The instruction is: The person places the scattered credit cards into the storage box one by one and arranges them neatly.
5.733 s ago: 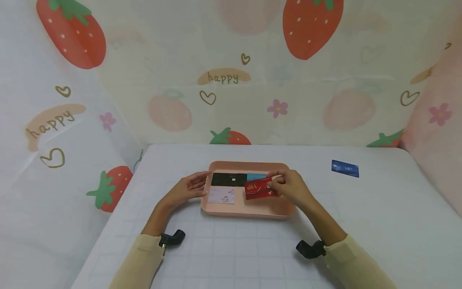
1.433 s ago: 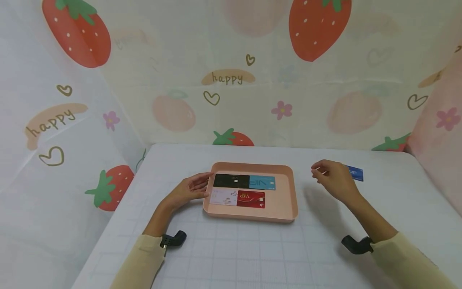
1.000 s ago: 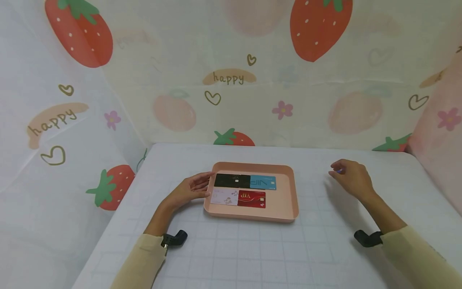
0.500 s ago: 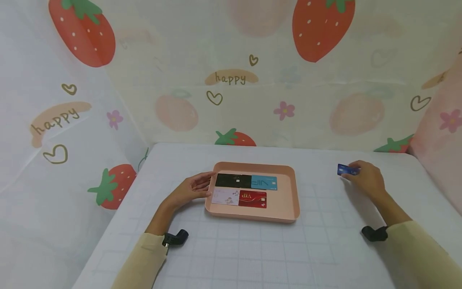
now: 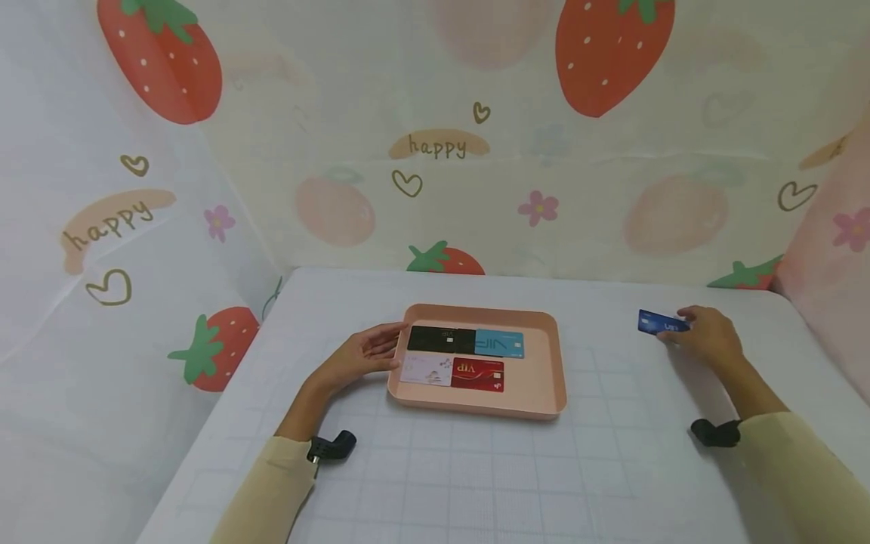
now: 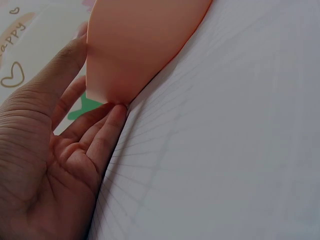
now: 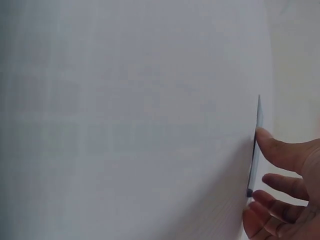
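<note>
In the head view my right hand (image 5: 710,336) is at the right end of a blue bank card (image 5: 661,323) at the far right of the table. The right wrist view shows this card (image 7: 254,160) nearly edge-on, my thumb (image 7: 265,137) at one edge and fingertips at the other, pinching it. My left hand (image 5: 356,357) rests its extended fingers and thumb against the left end of a shallow pink tray (image 5: 533,385). Inside lie a black card (image 5: 431,339), a light blue VIP card (image 5: 499,343), a pale floral card (image 5: 426,370) and a red VIP card (image 5: 478,375).
The white table (image 5: 476,476) carries a faint grid. Behind it hangs a wall sheet (image 5: 584,174) printed with strawberries. Each wrist wears a black camera mount, such as the one at my left cuff (image 5: 331,446).
The red card has gone from my right hand into the tray beside the floral card. My right hand has moved right to the blue card and pinches it. The left hand stays at the tray.
</note>
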Demonstrator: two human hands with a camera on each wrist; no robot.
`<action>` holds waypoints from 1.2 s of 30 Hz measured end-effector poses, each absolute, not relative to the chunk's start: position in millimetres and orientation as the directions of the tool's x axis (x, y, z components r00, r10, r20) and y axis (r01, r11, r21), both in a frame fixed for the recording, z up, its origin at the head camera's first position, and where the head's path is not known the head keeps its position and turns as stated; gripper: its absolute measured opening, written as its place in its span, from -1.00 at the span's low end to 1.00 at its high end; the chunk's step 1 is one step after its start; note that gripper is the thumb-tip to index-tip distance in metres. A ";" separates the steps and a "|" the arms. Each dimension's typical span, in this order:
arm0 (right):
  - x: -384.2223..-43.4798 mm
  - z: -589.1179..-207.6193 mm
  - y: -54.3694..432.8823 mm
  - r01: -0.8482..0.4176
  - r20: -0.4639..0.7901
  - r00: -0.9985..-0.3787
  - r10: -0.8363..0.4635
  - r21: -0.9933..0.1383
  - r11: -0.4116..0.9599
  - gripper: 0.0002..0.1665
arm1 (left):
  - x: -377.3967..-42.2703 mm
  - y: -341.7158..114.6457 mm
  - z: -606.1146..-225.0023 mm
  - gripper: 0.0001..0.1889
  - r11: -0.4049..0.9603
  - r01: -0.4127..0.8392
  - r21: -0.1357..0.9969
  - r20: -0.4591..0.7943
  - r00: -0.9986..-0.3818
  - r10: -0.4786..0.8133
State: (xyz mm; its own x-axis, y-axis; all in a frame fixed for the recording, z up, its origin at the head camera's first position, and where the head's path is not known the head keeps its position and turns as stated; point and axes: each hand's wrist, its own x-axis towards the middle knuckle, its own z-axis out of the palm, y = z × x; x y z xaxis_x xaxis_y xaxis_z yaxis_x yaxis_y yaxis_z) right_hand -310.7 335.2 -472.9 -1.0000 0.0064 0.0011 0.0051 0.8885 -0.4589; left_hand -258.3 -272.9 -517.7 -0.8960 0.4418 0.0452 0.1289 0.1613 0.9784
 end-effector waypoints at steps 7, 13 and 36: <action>-316.9 -473.4 344.3 0.004 -0.030 -1.000 -0.010 -0.445 0.895 -0.21 | -259.1 -272.5 -519.0 -0.23 0.169 0.148 0.975 0.057 -0.891 0.450; -317.2 -471.6 346.1 0.058 -0.084 -0.996 0.021 -0.459 0.887 -0.23 | -259.6 -272.4 -518.8 -0.24 0.163 0.155 0.974 0.065 -0.887 0.458; -310.0 -471.6 342.8 0.054 -0.040 -0.998 0.039 -0.530 0.846 -0.25 | -257.5 -273.6 -517.4 -0.24 0.189 0.122 0.974 0.030 -0.903 0.428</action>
State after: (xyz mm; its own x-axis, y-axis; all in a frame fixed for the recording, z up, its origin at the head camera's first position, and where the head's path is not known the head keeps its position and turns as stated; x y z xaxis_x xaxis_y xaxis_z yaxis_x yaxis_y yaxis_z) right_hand -310.0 342.8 -471.6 -0.9984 0.0386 -0.0401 0.0541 0.8463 -0.5300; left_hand -257.5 -273.6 -517.4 -0.9033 0.4279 0.0299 0.1218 0.1891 0.9744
